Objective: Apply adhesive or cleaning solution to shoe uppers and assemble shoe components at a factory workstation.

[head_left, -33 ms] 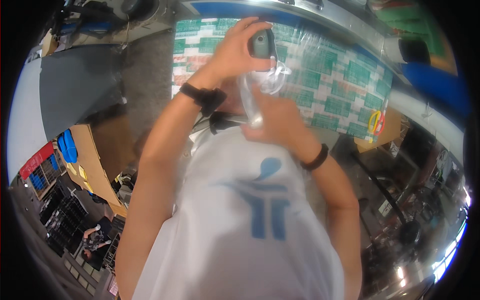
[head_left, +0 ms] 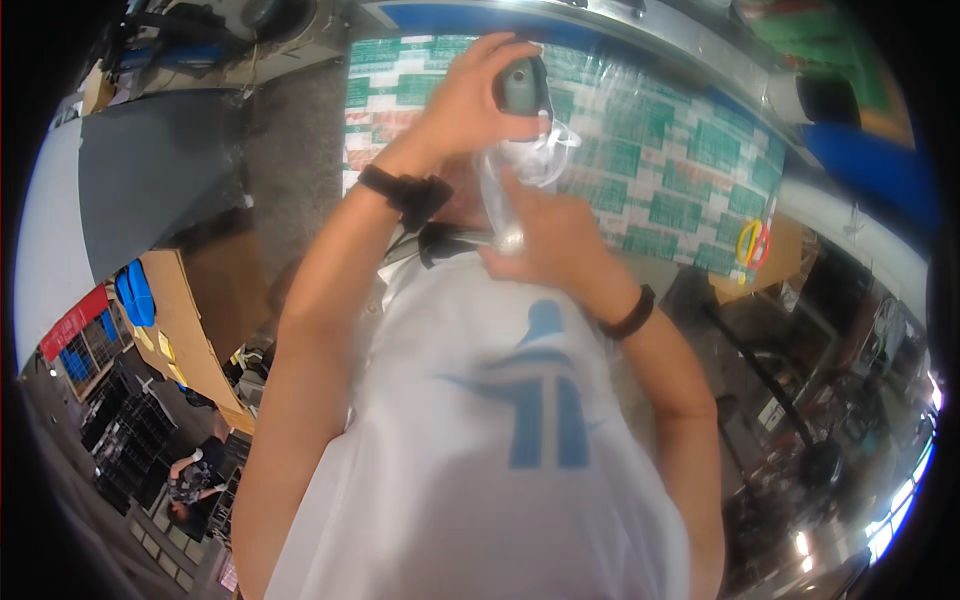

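My left hand (head_left: 470, 100) wraps its thumb and fingers around a small rounded grey-green object (head_left: 523, 88) with a dark rim and a little round spot near its top; its exact kind is not clear. Just below it, clear plastic film (head_left: 545, 160) hangs in loose, crumpled folds. My right hand (head_left: 553, 235) pinches the film's lower part, which runs down between thumb and fingers to a whitish end. Both hands are raised in front of my white shirt (head_left: 440, 400), above a surface with a green-and-white pattern (head_left: 680, 160).
A red and a yellow ring (head_left: 752, 245) lie at the patterned surface's right corner. Left are a grey panel (head_left: 160, 180), cardboard (head_left: 180, 310) and a blue bundle (head_left: 134, 293). Another person (head_left: 195, 475) is far off at lower left. A dark pole (head_left: 755, 370) stands at right.
Both hands keep almost the same place and hold. The shirt's fabric and its blue print have shifted slightly.
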`<move>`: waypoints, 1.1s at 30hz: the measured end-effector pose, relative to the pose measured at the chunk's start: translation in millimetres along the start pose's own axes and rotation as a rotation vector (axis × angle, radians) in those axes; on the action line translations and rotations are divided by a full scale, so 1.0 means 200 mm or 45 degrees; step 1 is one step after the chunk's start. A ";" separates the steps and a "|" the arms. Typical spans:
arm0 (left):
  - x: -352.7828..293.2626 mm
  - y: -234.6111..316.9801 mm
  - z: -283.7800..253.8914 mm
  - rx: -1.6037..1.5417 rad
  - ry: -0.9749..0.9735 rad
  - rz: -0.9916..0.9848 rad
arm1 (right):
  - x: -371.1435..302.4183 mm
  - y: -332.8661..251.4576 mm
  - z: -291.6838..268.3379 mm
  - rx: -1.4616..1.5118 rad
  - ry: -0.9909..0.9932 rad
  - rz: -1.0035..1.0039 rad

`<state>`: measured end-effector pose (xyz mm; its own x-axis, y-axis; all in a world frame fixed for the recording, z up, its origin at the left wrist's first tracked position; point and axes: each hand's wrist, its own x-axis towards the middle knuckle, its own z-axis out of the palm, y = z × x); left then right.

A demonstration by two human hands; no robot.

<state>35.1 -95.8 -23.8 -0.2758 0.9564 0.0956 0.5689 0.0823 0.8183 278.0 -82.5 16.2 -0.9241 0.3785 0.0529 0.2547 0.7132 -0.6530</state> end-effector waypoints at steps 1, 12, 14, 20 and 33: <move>0.00 0.01 0.00 -0.010 0.012 0.009 | -0.02 -0.01 -0.02 0.003 0.006 0.000; -0.01 0.02 -0.02 -0.047 -0.066 -0.008 | -0.17 0.08 -0.13 0.253 0.238 0.000; 0.00 0.04 -0.01 -0.053 -0.064 -0.050 | -0.15 0.09 -0.13 0.209 0.232 0.057; -0.01 0.03 -0.03 -0.053 -0.078 -0.078 | -0.17 0.11 -0.10 0.138 0.189 0.040; -0.23 0.10 -0.13 -0.965 0.068 -0.614 | -0.02 0.38 0.27 0.281 0.269 0.490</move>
<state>38.3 -144.9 2.2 -0.3990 0.8498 -0.3445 -0.2767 0.2466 0.9288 285.8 -61.8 -73.9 -0.6907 0.7179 -0.0863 0.4789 0.3647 -0.7985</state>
